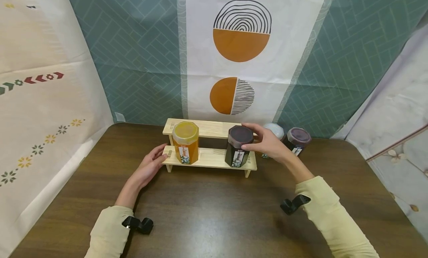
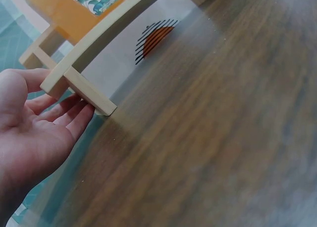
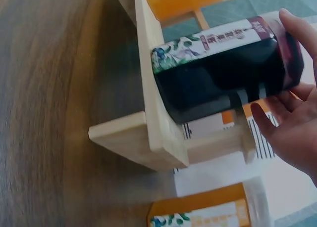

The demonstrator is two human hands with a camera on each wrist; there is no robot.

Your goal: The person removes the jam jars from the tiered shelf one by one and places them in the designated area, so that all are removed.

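A two-tier wooden rack stands on the table near the back wall. At its left end, my left hand holds the lower shelf, thumb on top and fingers beneath beside the leg, as the left wrist view shows. An orange jar with a yellowish lid sits on that shelf's left part. Toward the right end is a dark jar with a white label. My right hand grips this jar near its lid, thumb on the front side. In the right wrist view the dark jar's base meets the shelf.
Right of the rack, behind my right hand, stand a second dark jar with a purplish lid and a jar with a whitish lid, partly hidden. The brown wooden table stretches toward me. Patterned cloth hangs behind it.
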